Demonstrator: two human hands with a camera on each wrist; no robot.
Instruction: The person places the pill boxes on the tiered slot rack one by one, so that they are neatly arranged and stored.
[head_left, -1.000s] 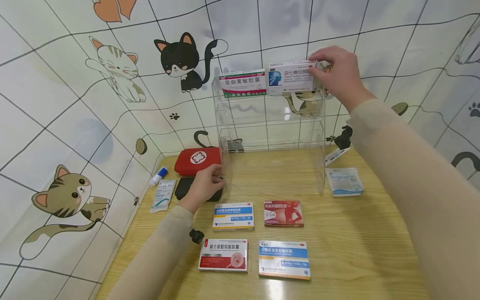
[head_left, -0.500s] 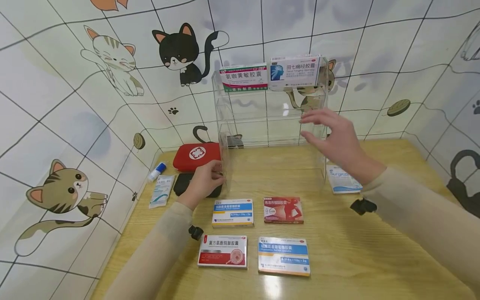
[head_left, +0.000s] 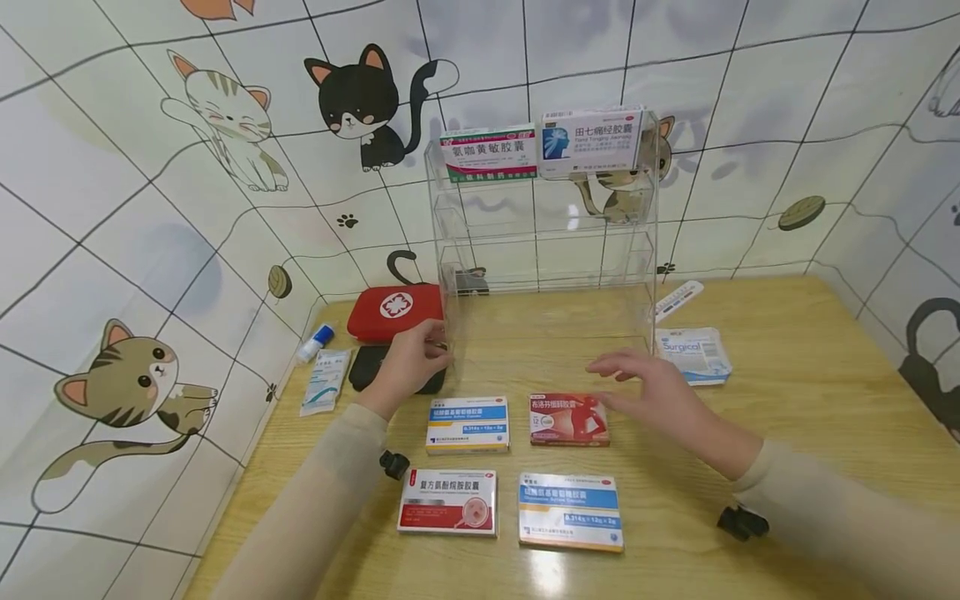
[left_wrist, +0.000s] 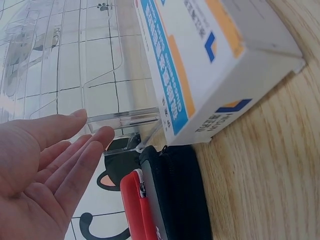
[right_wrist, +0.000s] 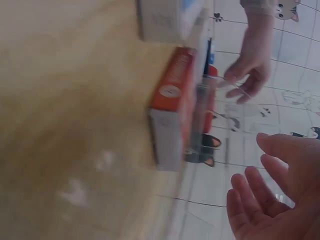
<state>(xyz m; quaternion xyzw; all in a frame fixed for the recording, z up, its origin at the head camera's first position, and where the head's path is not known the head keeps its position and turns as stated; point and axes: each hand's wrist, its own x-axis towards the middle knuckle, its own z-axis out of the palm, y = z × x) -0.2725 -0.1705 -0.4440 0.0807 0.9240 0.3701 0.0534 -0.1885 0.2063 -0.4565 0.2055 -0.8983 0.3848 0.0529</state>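
A clear tiered display rack (head_left: 543, 321) stands against the tiled wall. My left hand (head_left: 408, 362) pinches its left front edge between thumb and fingers; in the left wrist view the fingertips (left_wrist: 102, 135) meet the clear panel's end. My right hand (head_left: 652, 392) hovers with parted, relaxed fingers at the right end of a red medicine box (head_left: 558, 421), holding nothing. A green-and-white medicine box (head_left: 491, 154) and a white one with a blue head picture (head_left: 592, 143) stand on the rack's top tier. The lower tiers show no boxes.
Nearer lie two blue-and-white medicine boxes (head_left: 468, 425) and a red-and-white one (head_left: 447, 504). Left of the rack are a red case (head_left: 393, 312), a black case (head_left: 367, 367), a white packet (head_left: 326, 382) and a blue-capped tube (head_left: 315, 342). A Surgical packet (head_left: 693, 354) and a thermometer (head_left: 678, 300) lie right.
My right hand has let go of the white box on the top tier and come down to the red box on the table. My left hand stays at the rack's edge.
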